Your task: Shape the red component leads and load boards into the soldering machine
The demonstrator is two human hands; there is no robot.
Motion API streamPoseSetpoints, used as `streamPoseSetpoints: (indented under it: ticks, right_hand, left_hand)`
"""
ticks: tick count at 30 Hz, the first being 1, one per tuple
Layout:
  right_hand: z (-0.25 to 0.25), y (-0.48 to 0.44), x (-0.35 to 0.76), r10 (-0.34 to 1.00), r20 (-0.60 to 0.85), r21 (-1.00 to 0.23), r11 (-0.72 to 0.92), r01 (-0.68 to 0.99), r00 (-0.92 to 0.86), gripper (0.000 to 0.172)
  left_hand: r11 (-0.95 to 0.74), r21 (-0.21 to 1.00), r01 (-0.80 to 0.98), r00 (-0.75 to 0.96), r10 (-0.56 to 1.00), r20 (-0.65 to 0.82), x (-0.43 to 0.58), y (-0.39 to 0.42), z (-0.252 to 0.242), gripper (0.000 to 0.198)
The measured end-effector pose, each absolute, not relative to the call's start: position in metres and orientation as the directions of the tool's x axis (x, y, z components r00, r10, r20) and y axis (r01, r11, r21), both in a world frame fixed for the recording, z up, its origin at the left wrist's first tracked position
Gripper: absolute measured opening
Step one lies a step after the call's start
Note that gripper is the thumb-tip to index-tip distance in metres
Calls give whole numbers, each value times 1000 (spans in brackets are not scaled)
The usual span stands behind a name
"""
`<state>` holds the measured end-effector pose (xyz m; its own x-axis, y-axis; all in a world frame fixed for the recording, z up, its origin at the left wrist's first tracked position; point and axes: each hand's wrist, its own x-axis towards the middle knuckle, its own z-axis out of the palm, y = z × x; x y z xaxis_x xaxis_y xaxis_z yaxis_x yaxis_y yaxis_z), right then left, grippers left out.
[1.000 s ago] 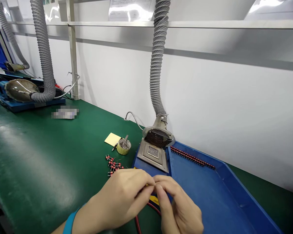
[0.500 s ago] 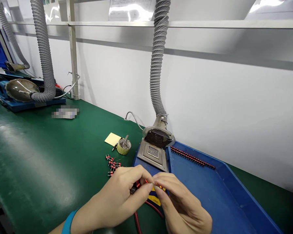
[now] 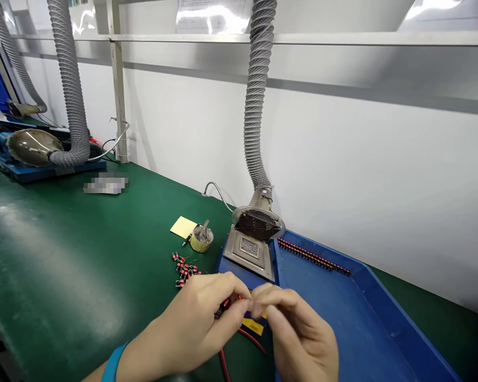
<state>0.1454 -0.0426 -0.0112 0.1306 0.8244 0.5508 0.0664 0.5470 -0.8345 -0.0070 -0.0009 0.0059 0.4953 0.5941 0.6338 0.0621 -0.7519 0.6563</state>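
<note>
In front of the solder pot, my left hand [image 3: 201, 321] pinches a small red-and-black wire-wound coil [image 3: 224, 305] between thumb and forefinger. Most of the coil is hidden by the fingers. My right hand [image 3: 298, 329] meets the left fingertips, its fingers curled and bunched. Motion blurs those right fingertips, so whatever lies between them cannot be made out. Beyond my left hand, several similar coils [image 3: 185, 269] lie in a loose pile on the green bench [image 3: 143, 223].
The solder pot [image 3: 249, 253] has a metal top beneath a fume hood [image 3: 258, 223]. A blue tray [image 3: 342, 313] at right holds a row of coils [image 3: 313, 256]. Left of the pot are a small tub [image 3: 202, 239], a pen and yellow notes [image 3: 183, 227]. Red tubing [image 3: 223, 363] runs below my hands.
My right hand has shifted slightly left, with its thumb drawn back from the forefinger tip. My left hand stays nearly still with the coil.
</note>
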Motion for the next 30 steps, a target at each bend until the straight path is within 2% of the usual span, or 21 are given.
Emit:
streamPoseSetpoints:
  ticks: [1,3,5,6,7,9,10,11,12,13,15,16,19,21,23,25,26,27,28,30]
  right_hand:
    - [-12,-43,146,777,614,-786,588,190,136,10]
    - [-13,-45,144,677,727,-662,648,376,114,23]
    - [-14,-46,140,644,753,-625,634,456,136,18]
    - [-15,-46,138,681,710,-677,591,439,177,15]
    - [-15,-46,137,753,622,-767,529,363,214,20]
    - [-13,-44,135,905,389,-921,383,68,171,39]
    - [-12,-44,136,938,332,-936,340,-85,103,44]
    - [-11,-43,137,939,338,-921,342,-187,57,46]
    - [-10,-43,138,921,386,-896,389,-215,56,44]
    - [-9,-43,139,886,455,-870,464,-165,92,39]
    - [-8,-44,140,790,585,-810,583,69,185,14]
    - [-9,-45,140,742,638,-770,611,186,204,10]
    - [-11,-46,138,606,778,-615,683,394,165,32]
    - [-13,-45,135,561,813,-561,686,463,155,29]
    - [-14,-45,134,666,715,-688,615,385,214,15]
    - [-15,-44,135,855,475,-880,467,90,209,28]
    - [-14,-44,136,917,369,-921,382,-74,150,35]
    - [-14,-44,138,944,320,-925,330,-189,82,39]
    - [-13,-44,140,944,326,-914,329,-236,52,40]
    - [-12,-45,143,896,432,-888,443,-125,103,28]
  left_hand:
    - [-730,680,66,504,613,608,-8,-1,7,15]
    - [-738,670,81,512,608,607,-8,0,6,15]
    - [-823,557,113,503,531,683,-6,2,4,18]
    - [-871,469,143,501,473,725,-5,3,2,21]
    - [-910,377,173,501,411,762,-3,3,1,23]
    - [-944,252,213,501,327,801,-2,4,0,27]
    - [-945,253,209,495,325,806,-2,3,0,27]
    - [-937,296,187,482,350,803,-2,2,1,26]
    - [-916,370,153,470,397,788,-3,1,2,23]
    - [-882,457,115,461,455,762,-5,0,3,20]
    - [-778,625,64,474,575,667,-8,-2,6,15]
    - [-728,683,58,488,617,617,-10,-2,7,14]
    - [-659,749,68,523,663,536,-12,-2,8,14]
    - [-706,704,73,525,628,575,-11,-1,6,14]
    - [-808,582,91,513,539,668,-8,0,4,17]
    - [-879,466,98,507,447,737,-5,0,3,19]
    - [-885,458,87,506,435,745,-4,0,3,20]
    - [-868,493,66,507,455,732,-4,0,4,20]
    - [-829,558,44,513,497,699,-5,0,5,19]
    - [-710,704,21,529,605,594,-7,-1,7,16]
